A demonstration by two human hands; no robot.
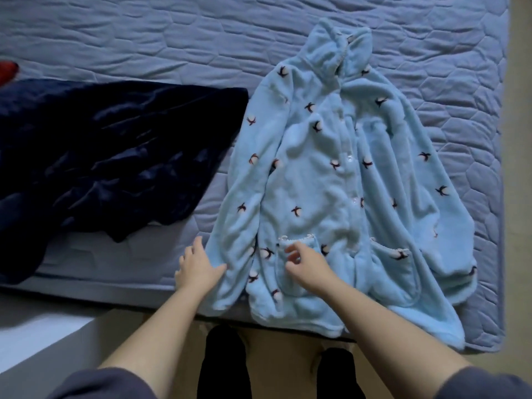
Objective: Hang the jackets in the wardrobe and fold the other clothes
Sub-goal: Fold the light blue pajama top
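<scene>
My left hand [198, 267] flat, fingers straight, touching sleeve cuff of fleece top [325, 182]. Right hand [305, 267] over pocket, fingers loosely curled, blurred; can't tell if pinching. Top spread buttons-up, hem at near bed edge, collar far. I judge folding not begun. Navy garment [100, 145] alongside, crumpled, unfolded. Bed [144, 38] quilted, blue-grey. Red scrap [7, 72] far left. No wardrobe visible.

A home bedroom: a bed with a quilted grey-blue mattress cover [172, 38], clothes spread on it.
</scene>
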